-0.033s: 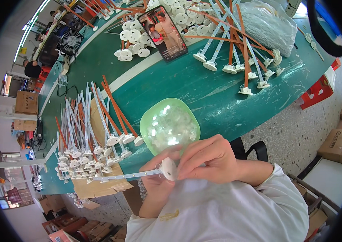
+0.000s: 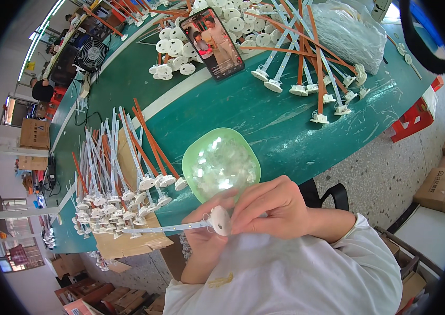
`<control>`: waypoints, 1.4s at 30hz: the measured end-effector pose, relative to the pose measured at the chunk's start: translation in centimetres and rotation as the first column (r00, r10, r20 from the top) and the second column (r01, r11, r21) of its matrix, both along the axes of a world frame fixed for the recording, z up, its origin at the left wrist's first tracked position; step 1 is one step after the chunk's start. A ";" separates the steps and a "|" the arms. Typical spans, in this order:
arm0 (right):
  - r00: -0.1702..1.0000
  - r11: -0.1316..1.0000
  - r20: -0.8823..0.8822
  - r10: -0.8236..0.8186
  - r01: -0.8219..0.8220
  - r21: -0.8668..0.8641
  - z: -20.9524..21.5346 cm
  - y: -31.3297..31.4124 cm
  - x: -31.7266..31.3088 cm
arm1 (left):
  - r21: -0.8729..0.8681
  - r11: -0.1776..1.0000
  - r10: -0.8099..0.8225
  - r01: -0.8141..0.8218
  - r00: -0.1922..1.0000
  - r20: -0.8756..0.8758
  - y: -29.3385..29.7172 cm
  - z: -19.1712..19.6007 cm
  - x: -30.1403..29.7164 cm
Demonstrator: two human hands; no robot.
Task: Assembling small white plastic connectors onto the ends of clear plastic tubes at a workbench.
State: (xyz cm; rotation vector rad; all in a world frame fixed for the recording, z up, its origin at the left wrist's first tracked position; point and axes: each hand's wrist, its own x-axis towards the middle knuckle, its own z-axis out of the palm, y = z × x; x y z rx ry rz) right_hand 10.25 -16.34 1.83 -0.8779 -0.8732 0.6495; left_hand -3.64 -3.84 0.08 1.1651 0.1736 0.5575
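Observation:
In front of my chest, my left hand (image 2: 205, 233) is closed round a white round disc (image 2: 220, 220). Fine wires join that disc to a thin white LED strip (image 2: 167, 229), which sticks out to the left. My right hand (image 2: 272, 210) is pinched at the right edge of the disc, its fingertips against the face. Anything between those fingertips is too small or hidden to make out. Just beyond both hands stands a light green bowl (image 2: 191, 149) with small clear plastic pieces (image 2: 222, 163) in it.
To the left, a pile of disc-ended strips (image 2: 112, 207) lies on cardboard (image 2: 149, 243) at the green table's (image 2: 285, 152) edge. Farther off are more strips (image 2: 306, 86), loose discs (image 2: 172, 47), a phone (image 2: 212, 44) showing a video and a clear plastic bag (image 2: 345, 34). A black fan (image 2: 92, 53) stands far left.

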 end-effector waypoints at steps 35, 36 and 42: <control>0.505 0.819 0.650 -0.568 0.425 0.385 -1.6 1.0 -1.8 | -0.144 0.986 -0.077 0.089 0.993 0.089 -0.6 -1.0 -2.0; 0.504 0.819 0.650 -0.568 0.425 0.385 -1.6 0.9 -1.8 | -0.062 0.992 -0.103 0.107 0.993 0.059 -0.5 -0.9 -2.1; 0.458 0.786 0.643 -0.614 0.432 0.443 -1.3 1.1 -2.3 | -0.013 0.994 -0.106 0.107 0.992 0.070 -0.8 -1.1 -2.2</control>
